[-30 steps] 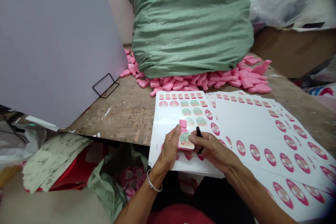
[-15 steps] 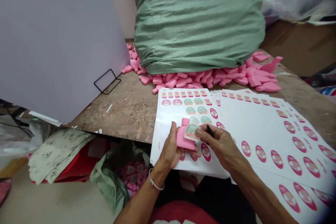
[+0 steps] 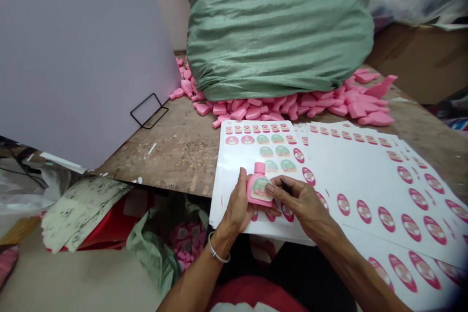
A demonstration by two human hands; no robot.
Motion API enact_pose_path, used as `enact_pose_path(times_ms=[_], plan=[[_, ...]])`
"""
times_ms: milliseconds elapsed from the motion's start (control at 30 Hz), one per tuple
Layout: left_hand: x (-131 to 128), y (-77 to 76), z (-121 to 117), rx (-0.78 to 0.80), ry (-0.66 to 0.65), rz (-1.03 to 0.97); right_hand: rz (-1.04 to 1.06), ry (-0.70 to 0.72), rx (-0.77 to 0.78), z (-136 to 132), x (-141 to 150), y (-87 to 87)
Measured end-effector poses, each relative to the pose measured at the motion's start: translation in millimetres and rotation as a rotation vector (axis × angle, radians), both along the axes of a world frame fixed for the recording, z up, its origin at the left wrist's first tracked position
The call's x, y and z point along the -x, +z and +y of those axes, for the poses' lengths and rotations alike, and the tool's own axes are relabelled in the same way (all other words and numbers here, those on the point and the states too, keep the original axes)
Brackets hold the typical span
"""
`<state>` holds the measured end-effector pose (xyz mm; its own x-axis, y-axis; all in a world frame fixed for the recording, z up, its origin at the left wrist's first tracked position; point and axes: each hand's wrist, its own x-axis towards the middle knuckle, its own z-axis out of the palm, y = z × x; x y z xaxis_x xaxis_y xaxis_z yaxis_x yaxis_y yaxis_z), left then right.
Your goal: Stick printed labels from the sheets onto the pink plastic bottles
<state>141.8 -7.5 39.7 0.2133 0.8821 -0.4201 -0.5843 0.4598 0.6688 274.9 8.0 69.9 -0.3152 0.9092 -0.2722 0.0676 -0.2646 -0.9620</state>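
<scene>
left hand's grip (image 3: 237, 207) is clamped on a pink bottle (image 3: 259, 175), cap up, front face to the viewer. bottle is held over the near part of the top label sheet (image 3: 241, 158). green/pink label (image 3: 260, 190) lies against bottle's front; can't tell if it's fully stuck down. right hand's grip (image 3: 298, 200) is closed w/ a small black tool (image 3: 285, 186) btwn the fingers, thumb tip touching the label's r edge.

rest, rel. to top label sheet: under it more sheets, then wood counter (image 3: 179, 156). top row of stickers along its far edge, green ones nr the middle, bare white on its l side. just past the far edge, pile of pink bottles (image 3: 270, 109); green sack (image 3: 281, 29) sits on that pile. r of the sheet, other label sheets (image 3: 351, 165), fanned & overlapping. l of it, black wire stand (image 3: 142, 103) beside a big grey panel (image 3: 80, 58). below & l of it, open green bag (image 3: 149, 248) w/ pink pcs inside. cardboard box (image 3: 420, 58) well off, far r.
</scene>
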Motion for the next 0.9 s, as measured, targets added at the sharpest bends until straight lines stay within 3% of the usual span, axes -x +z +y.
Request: enact_pose_path(times_ms=[433, 567, 767, 833, 900], plan=[[0.8, -0.4, -0.8, -0.045, -0.042, 0.006, -0.140, -0.043, -0.092, -1.3, -2.0, -5.7], [6.9, -3.9, -3.4, -0.131, -0.087, -0.038, -0.325, -0.126, -0.287, -4.9, -0.8, -11.0], [12.3, -1.4, -7.1, -0.180, -0.122, -0.017, -0.698, -0.173, -0.840, -14.6, -3.4, -8.3], [12.3, 4.6, -7.4, -0.166, -0.118, 0.003, -0.844, -0.252, -0.881, -13.6, -7.9, -5.4], [11.6, 10.9, -8.1, -0.146, -0.123, -0.008, -0.893, -0.367, -0.791, -9.0, -12.8, -3.4]])
